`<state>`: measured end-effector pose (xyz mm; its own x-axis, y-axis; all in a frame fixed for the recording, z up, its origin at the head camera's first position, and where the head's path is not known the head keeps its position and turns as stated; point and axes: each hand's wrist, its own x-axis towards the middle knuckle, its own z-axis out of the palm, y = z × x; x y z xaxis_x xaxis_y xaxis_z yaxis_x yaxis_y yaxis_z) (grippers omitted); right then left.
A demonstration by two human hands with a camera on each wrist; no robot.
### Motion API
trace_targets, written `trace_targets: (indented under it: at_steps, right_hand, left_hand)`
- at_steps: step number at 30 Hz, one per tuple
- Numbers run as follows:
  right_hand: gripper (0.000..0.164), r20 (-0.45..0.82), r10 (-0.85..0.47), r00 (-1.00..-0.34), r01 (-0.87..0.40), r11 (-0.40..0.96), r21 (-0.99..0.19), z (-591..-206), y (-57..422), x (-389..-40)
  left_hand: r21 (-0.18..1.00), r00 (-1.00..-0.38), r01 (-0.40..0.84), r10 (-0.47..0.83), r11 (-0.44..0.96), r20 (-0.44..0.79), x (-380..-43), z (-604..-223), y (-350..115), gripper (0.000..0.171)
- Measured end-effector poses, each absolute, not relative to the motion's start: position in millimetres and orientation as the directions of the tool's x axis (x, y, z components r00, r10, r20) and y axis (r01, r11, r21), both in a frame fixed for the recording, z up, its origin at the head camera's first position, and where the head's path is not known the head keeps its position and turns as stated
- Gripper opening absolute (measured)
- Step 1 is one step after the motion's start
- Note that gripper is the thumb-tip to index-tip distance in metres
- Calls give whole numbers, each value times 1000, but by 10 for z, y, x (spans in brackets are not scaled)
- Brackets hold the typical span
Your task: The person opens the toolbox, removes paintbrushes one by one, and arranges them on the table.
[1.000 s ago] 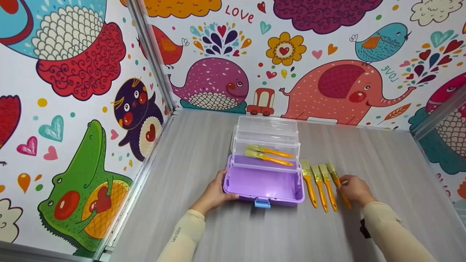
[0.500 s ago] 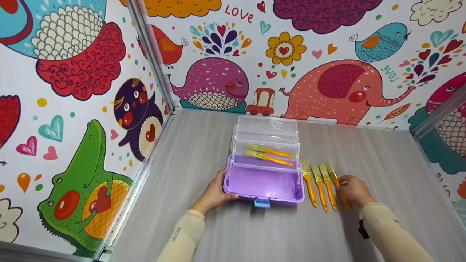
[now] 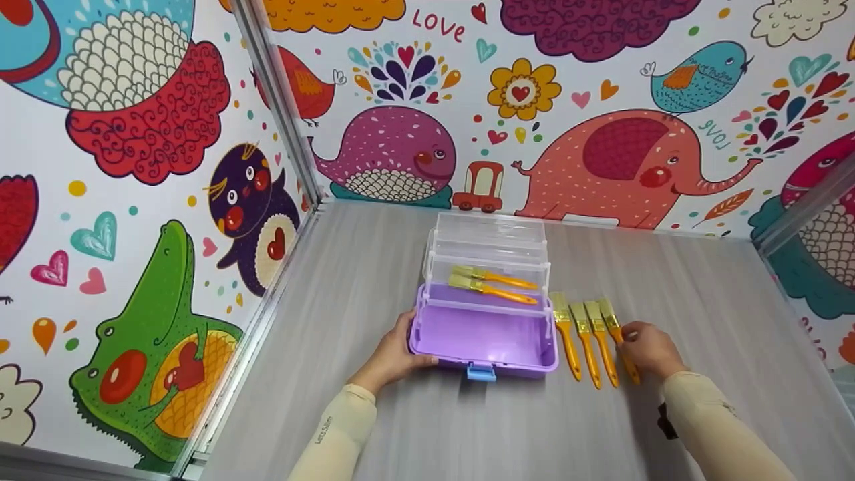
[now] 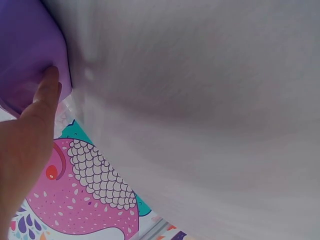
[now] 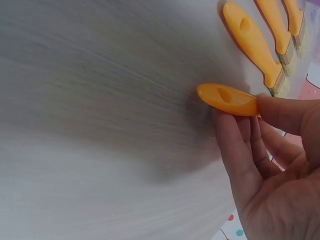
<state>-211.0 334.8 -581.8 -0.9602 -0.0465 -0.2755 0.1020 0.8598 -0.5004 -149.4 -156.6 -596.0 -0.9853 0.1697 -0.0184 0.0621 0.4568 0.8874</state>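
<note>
My left hand (image 3: 395, 351) holds the front left corner of an open purple storage box (image 3: 481, 366), thumb at the front wall and the other fingers along the side. One finger (image 4: 48, 85) presses the purple wall in the left wrist view. My right hand (image 3: 649, 349) pinches the orange handle of the rightmost paintbrush (image 3: 609, 317) between thumb and fingers. In the right wrist view the end of that handle (image 5: 227, 99) sticks out past the fingertips. Three more paintbrushes (image 3: 603, 351) lie side by side just left of it, bristles pointing away.
Clear tiered trays (image 3: 491, 230) fold up behind the box, and two paintbrushes (image 3: 501, 292) lie in one of them. A blue latch (image 3: 481, 372) hangs at the box's front. Printed cartoon panels (image 3: 394, 153) wall in the grey tabletop (image 3: 361, 267) at the back and sides.
My right hand and the rightmost paintbrush have shifted slightly left, closer to the other brushes. The left hand and the box stay put.
</note>
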Motion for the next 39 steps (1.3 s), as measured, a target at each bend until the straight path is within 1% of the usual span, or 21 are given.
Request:
trace_targets:
  at_steps: [4,7,16,26,33,39]
  right_hand:
    - [47,-273,-27,-962,114,866,-487,-5825,3347,-2103]
    - [48,-271,-10,-962,126,869,-479,-5820,3343,-2097]
    - [44,-275,8,-962,148,858,-492,-5814,3344,-2087]
    - [44,-288,15,-958,159,859,-487,-5814,3360,-2093]
    - [44,-276,16,-961,148,871,-469,-5812,3401,-2095]
    - [43,-289,25,-957,165,865,-474,-5784,3424,-2093]
  left_hand:
    - [883,-985,80,170,462,0,-1497,-5972,-1566,103]
    - [880,-986,79,167,468,-1,-1497,-5978,-1567,103]
    - [881,-987,69,161,468,-8,-1494,-5976,-1566,102]
    - [885,-986,74,167,459,-5,-1493,-5973,-1566,102]
    - [879,-987,35,157,475,-46,-1495,-5967,-1560,104]
    - [883,-986,40,164,467,-42,-1495,-5958,-1562,103]
